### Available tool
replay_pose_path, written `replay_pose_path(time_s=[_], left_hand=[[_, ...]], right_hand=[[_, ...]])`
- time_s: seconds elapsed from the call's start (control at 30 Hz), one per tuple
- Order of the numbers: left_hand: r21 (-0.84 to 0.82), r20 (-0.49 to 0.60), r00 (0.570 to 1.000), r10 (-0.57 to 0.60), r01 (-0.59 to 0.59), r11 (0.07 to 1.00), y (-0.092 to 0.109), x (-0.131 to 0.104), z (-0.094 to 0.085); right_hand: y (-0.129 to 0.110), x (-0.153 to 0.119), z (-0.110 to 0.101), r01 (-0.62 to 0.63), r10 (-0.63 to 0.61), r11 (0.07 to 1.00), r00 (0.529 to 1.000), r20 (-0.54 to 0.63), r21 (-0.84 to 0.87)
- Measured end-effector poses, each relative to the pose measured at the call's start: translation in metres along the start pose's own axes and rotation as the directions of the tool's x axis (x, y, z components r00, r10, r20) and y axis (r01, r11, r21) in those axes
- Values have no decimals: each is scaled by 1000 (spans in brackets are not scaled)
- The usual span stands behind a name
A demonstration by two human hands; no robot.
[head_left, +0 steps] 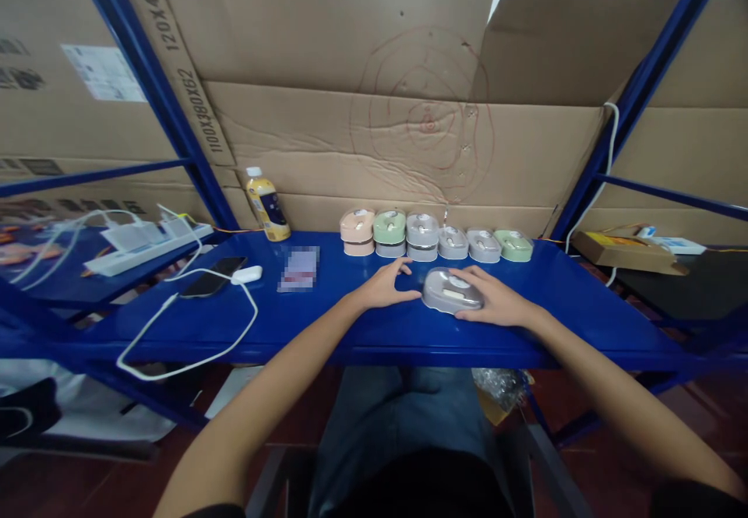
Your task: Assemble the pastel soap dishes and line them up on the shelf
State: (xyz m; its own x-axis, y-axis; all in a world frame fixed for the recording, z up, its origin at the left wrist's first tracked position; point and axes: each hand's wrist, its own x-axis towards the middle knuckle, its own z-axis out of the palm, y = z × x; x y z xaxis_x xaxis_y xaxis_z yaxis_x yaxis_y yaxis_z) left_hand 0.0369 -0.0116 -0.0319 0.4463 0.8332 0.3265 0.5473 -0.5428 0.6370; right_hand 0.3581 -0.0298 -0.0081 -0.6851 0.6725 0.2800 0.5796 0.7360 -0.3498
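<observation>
A grey oval case with a clear lid [449, 290] rests on the blue table in front of me. My right hand [494, 297] grips its right end, thumb at the near side and fingers over the far side. At the left end of the case is my left hand [389, 284], fingers apart, with the thumb tip close to the case; whether it touches I cannot tell. Behind, a row of similar cases stands along the cardboard: a stacked peach pair [357, 231], a green stack [389, 233], a grey stack [421, 236], and single grey and green ones [513, 245].
On the left stand a yellow drink bottle [269, 205], a dark phone [213, 277], a white cable [192, 370] looping over the table edge, and a white power strip [149, 249]. A blurred packet [299, 269] lies nearer. An open cardboard box [628, 255] sits at right.
</observation>
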Motion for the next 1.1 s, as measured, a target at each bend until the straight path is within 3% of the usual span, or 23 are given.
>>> replay_pose_path(time_s=[0.2,0.3,0.37,0.5,0.57,0.6,0.73,0.9,0.97,1.0,1.07,1.1], left_hand=[[30,-12,1000,-17,17,999,0,1,1],[40,-18,1000,-12,13,999,-2,1,1],[49,-19,1000,-7,8,999,-3,2,1],[51,-26,1000,-12,13,999,-3,2,1],[50,-20,1000,-22,23,998,-3,2,1],[50,-18,1000,-26,27,998,-3,2,1],[42,-23,1000,-15,16,999,-1,1,0],[46,-25,1000,-12,13,999,-1,1,0],[52,-19,1000,-20,20,998,-1,2,0],[57,-17,1000,-22,23,998,-2,2,0],[66,-15,1000,-20,21,998,-2,2,0],[69,-16,1000,-16,17,997,-2,2,0]], right_hand=[[61,-89,-48,-262,248,956,962,-116,-131],[102,-114,-67,-413,367,897,896,-251,-159],[123,-113,-77,-522,435,840,812,-390,-147],[140,-67,-90,-723,536,678,611,-582,-134],[139,-31,-93,-811,609,580,490,-624,-71],[137,-13,-93,-836,639,547,455,-620,-50],[133,44,-87,-887,722,461,394,-569,-29],[129,62,-73,-912,688,405,350,-636,-64],[121,63,-67,-892,585,436,382,-715,-119],[114,64,-64,-856,505,485,443,-740,-181],[97,70,-54,-705,333,614,640,-693,-356],[88,76,-47,-593,263,676,749,-608,-438]])
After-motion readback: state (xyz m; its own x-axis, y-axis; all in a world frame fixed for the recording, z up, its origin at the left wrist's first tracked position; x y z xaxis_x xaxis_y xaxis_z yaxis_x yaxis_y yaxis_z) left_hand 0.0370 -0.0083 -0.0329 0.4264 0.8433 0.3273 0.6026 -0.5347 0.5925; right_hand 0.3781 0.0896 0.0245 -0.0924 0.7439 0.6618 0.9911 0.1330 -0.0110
